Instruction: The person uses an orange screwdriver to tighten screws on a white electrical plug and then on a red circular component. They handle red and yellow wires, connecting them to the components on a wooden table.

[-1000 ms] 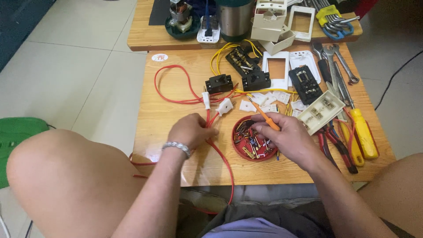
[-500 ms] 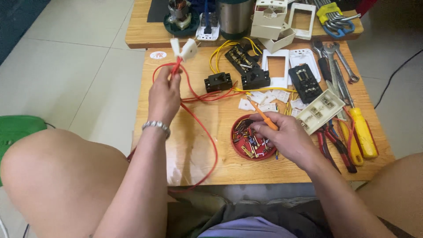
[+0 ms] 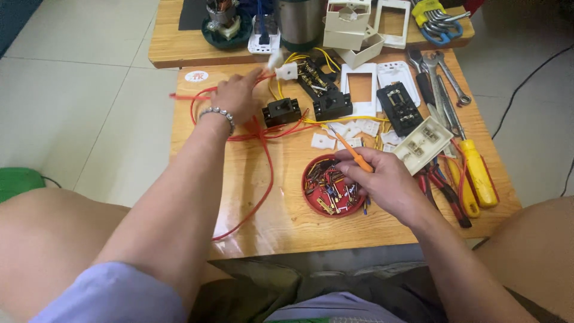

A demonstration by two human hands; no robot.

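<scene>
My left hand (image 3: 236, 96) reaches to the far middle of the wooden table (image 3: 287, 209) and grips red wires (image 3: 263, 161) that end in small white connector blocks (image 3: 286, 70). The wires trail back in a loop toward the near edge. My right hand (image 3: 376, 179) rests by a round red dish (image 3: 317, 200) of small metal parts and holds a small orange-handled screwdriver (image 3: 350, 149), tip pointing up and left. A black switch block (image 3: 282, 111) with yellow wires lies just right of my left hand.
White switch plates (image 3: 360, 90), black modules (image 3: 399, 107), a cream socket block (image 3: 423, 143), yellow-handled screwdrivers (image 3: 478, 173), red pliers (image 3: 442, 191) and wrenches (image 3: 442, 78) crowd the right side. A second table (image 3: 179, 51) behind holds a metal cup and boxes. My knees flank the near edge.
My left hand has carried the red wires and white connectors from the table's middle up to the far edge and rightward. My right hand has stayed by the dish with the screwdriver.
</scene>
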